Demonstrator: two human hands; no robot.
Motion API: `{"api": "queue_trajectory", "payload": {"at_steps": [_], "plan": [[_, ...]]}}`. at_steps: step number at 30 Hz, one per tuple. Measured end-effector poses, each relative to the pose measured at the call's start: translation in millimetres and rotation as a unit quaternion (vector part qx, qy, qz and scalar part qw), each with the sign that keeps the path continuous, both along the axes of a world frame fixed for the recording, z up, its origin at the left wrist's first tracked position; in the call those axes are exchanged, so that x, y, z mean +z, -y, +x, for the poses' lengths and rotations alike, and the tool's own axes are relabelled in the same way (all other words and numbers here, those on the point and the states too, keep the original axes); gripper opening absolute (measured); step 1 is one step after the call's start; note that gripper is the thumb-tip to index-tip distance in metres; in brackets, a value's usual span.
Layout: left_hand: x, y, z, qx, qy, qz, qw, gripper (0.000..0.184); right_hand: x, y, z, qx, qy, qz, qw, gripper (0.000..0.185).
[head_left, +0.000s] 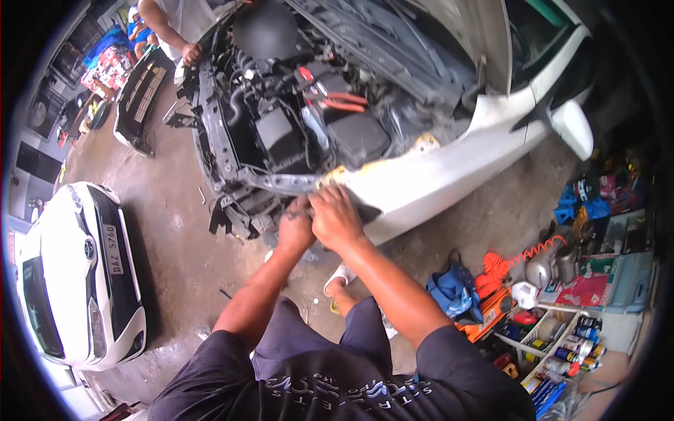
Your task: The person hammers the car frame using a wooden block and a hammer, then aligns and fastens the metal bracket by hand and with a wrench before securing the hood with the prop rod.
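Both my hands meet at the front corner of a white car's fender [414,186], beside the stripped front end. My left hand [296,223] is closed, its fingertips pinched close to the fender's edge; what it holds is too small or hidden to name. Against it, my right hand [335,216] has its fingers bent and pressed together at the fender's tip, and whatever lies under them is hidden. The fender's upper edge shows yellowish patches. Behind the hands lies the open engine bay, with a red-handled tool [344,102] resting among the parts.
Another person's hand [191,53] rests on the car's far front side. A removed bumper [138,98] lies on the floor. A white car [81,281] stands at left. Spray cans [579,344], an orange coiled hose [497,266] and a blue bag [453,289] are at right.
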State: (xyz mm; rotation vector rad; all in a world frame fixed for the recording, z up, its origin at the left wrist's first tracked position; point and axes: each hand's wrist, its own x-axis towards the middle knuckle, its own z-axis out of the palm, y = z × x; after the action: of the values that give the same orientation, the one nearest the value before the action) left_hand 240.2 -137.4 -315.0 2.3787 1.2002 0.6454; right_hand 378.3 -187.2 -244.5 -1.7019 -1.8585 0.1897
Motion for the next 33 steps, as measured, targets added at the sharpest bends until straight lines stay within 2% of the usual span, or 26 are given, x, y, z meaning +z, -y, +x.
{"api": "queue_trajectory", "payload": {"at_steps": [1, 4, 6, 7, 9, 10, 11, 13, 14, 15, 16, 17, 19, 20, 22, 23, 25, 26, 27, 29, 31, 33], "plan": [[17.6, -2.4, 1.3, 0.000, -0.004, -0.066, 0.998, 0.034, 0.1, -3.3, -1.4, -0.001, 0.002, 0.028, 1.000, 0.025], [16.4, -15.2, -6.2, -0.050, -0.052, -0.072, 0.995, 0.039, 7.6, -6.6, -2.9, -0.015, 0.008, 0.013, 1.000, 0.029], [31.3, -23.9, -10.1, -0.094, -0.071, -0.205, 0.972, 0.061, 18.3, -6.5, -0.3, -0.006, -0.005, -0.036, 0.999, 0.035], [39.0, -28.1, -14.3, -0.115, -0.072, -0.201, 0.970, 0.061, 26.2, -2.4, -1.1, -0.027, -0.002, -0.033, 0.999, 0.035], [51.3, -29.5, -34.8, -0.125, -0.054, -0.193, 0.972, 0.087, 39.3, 25.0, -12.4, -0.066, -0.056, -0.031, 0.996, 0.038], [35.9, -37.0, -48.9, -0.139, -0.047, -0.212, 0.966, 0.102, 38.6, 46.9, -17.7, -0.089, -0.078, -0.049, 0.992, 0.037], [51.7, -43.6, -61.9, -0.162, -0.052, -0.212, 0.962, 0.102, 32.3, 73.9, -21.3, -0.109, -0.101, -0.066, 0.987, 0.036], [93.4, -59.0, -97.5, -0.134, -0.186, -0.372, 0.899, 0.098, 15.0, 140.7, -39.3, -0.209, -0.171, -0.234, 0.934, 0.029], [77.8, -70.0, -127.3, -0.170, -0.228, -0.359, 0.889, 0.095, -3.3, 175.4, -47.4, -0.248, -0.164, -0.332, 0.895, 0.024], [53.8, -82.7, -162.0, -0.206, -0.267, -0.341, 0.877, 0.093, -40.7, 223.8, -59.4, -0.288, -0.144, -0.359, 0.876, 0.017], [46.2, -94.8, -195.4, -0.246, -0.299, -0.315, 0.866, 0.089, -75.6, 274.9, -73.2, -0.292, -0.110, -0.418, 0.853, 0.018], [38.9, -106.8, -230.1, -0.282, -0.330, -0.290, 0.853, 0.086, -74.2, 309.1, -95.6, -0.306, -0.076, -0.470, 0.824, 0.020], [16.9, -139.0, -294.5, -0.367, -0.391, -0.254, 0.805, 0.077, -114.7, 371.4, -145.2, -0.346, -0.092, -0.533, 0.766, 0.020], [11.0, -156.5, -318.6, -0.374, -0.398, -0.246, 0.801, 0.077, -108.0, 373.8, -164.2, -0.354, -0.102, -0.529, 0.765, 0.020], [18.8, -185.9, -358.1, -0.388, -0.490, -0.257, 0.737, 0.071, -94.3, 369.6, -200.9, -0.231, -0.061, -0.603, 0.761, 0.022], [26.5, -199.9, -368.9, -0.392, -0.498, -0.252, 0.732, 0.071, -94.9, 365.5, -216.1, -0.188, -0.050, -0.622, 0.758, 0.023], [60.1, -220.4, -367.7, -0.334, -0.523, -0.260, 0.740, 0.066, -133.4, 356.6, -234.2, 0.011, -0.069, -0.657, 0.751, 0.026], [72.6, -230.6, -362.2, -0.325, -0.499, -0.237, 0.767, 0.065, -204.6, 364.4, -243.3, -0.051, -0.215, -0.720, 0.658, 0.028], [81.9, -239.8, -363.0, -0.320, -0.479, -0.217, 0.788, 0.063, -198.3, 355.8, -245.0, -0.062, -0.205, -0.699, 0.682, 0.024], [66.3, -273.1, -370.7, -0.306, -0.392, -0.244, 0.832, 0.059, -171.8, 331.4, -248.7, -0.083, -0.182, -0.657, 0.727, 0.019], [109.9, -262.2, -354.5, -0.203, -0.397, -0.273, 0.852, 0.057, -138.9, 309.8, -235.6, -0.099, -0.099, -0.649, 0.748, 0.015], [140.9, -250.0, -343.6, -0.180, -0.425, -0.264, 0.847, 0.056, -201.8, 326.6, -247.6, -0.271, -0.084, -0.582, 0.762, 0.016]]}}
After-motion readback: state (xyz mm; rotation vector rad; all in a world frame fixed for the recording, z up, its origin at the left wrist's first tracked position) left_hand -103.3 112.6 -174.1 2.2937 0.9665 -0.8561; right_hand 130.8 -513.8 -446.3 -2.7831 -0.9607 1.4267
